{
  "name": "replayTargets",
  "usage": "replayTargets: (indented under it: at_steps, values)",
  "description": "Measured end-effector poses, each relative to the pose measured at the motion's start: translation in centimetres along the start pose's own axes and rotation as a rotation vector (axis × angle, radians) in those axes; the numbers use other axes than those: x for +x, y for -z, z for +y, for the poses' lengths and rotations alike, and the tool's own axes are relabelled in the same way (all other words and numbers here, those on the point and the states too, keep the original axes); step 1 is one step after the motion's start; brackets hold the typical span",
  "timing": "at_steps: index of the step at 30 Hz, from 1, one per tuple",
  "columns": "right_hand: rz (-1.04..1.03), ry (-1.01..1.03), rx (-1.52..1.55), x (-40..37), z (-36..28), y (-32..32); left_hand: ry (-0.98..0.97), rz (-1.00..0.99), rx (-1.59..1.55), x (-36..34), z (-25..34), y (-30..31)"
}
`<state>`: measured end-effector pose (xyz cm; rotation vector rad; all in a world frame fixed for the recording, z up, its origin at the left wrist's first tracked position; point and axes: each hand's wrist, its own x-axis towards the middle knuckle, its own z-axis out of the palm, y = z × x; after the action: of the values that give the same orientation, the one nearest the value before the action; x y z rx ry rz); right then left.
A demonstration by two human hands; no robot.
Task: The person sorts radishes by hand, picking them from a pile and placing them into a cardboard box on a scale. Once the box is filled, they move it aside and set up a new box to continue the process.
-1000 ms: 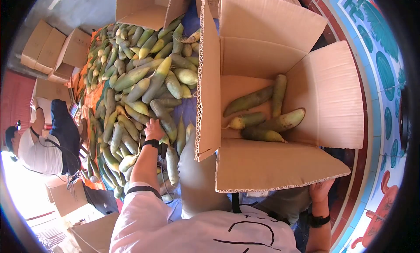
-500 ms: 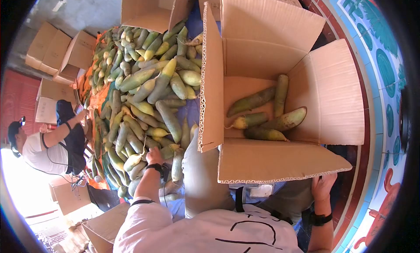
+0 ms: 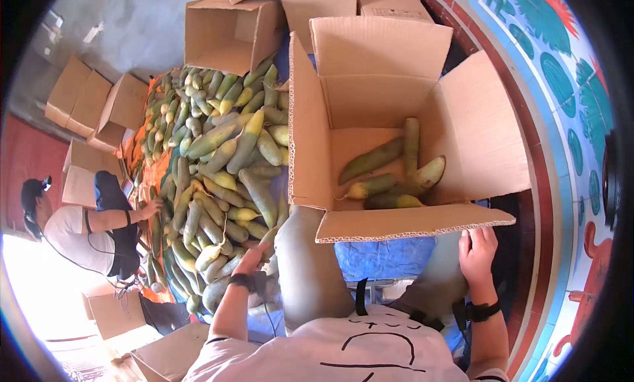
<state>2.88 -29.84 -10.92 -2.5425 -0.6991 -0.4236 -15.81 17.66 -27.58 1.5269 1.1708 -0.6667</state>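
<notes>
My left hand (image 3: 249,258) is at the near right edge of a large heap of green radishes (image 3: 210,213). Its fingers are closed around one end of a green radish (image 3: 269,239), whose other end points towards the box. With fingers bent over the near flap's lower edge, my right hand (image 3: 477,251) grips the open cardboard box (image 3: 370,94) at its right side. Several green radishes (image 3: 373,158) lie on the bottom of this box, in its left and near part.
An open carton (image 3: 221,38) stands behind the heap, with more cartons (image 3: 317,5) beside it. On the left a co-worker (image 3: 82,233) reaches to the heap's far side. Stacked boxes (image 3: 78,94) stand by the wall. A painted tiled wall (image 3: 561,111) runs along the right.
My left hand has drawn back and right with the radish. My right hand stays at the flap, its fingers now more visible. The view has shifted, and the co-worker's arm has moved towards the heap.
</notes>
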Motion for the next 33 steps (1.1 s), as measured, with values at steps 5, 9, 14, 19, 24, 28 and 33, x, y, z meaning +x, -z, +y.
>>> replayTargets:
  at_steps: [5,9,14,19,24,28,33]
  values:
    - [0.074,0.037,0.034,0.0,0.0,0.1,-0.224,0.135,-0.441,-6.2,2.8,0.3]
    - [0.089,0.019,0.017,-0.4,0.5,0.1,-0.564,0.254,-0.645,-11.4,6.0,1.7]
    - [0.102,0.015,0.036,-0.9,0.9,0.2,-0.972,0.118,-0.621,-19.1,12.0,1.2]
    - [0.192,0.069,0.078,-1.1,1.2,0.7,-0.961,-0.225,-0.679,-19.8,12.4,0.1]
    - [0.321,0.254,0.085,0.5,-3.9,5.5,-0.972,-0.253,-0.343,-24.4,16.6,-4.8]
    - [0.374,0.418,0.116,2.5,-7.3,7.7,-0.921,-0.415,-0.213,-25.4,17.2,-6.6]
    - [0.293,0.304,0.095,5.8,-8.8,7.4,-0.958,-0.610,-0.178,-24.3,16.9,-8.1]
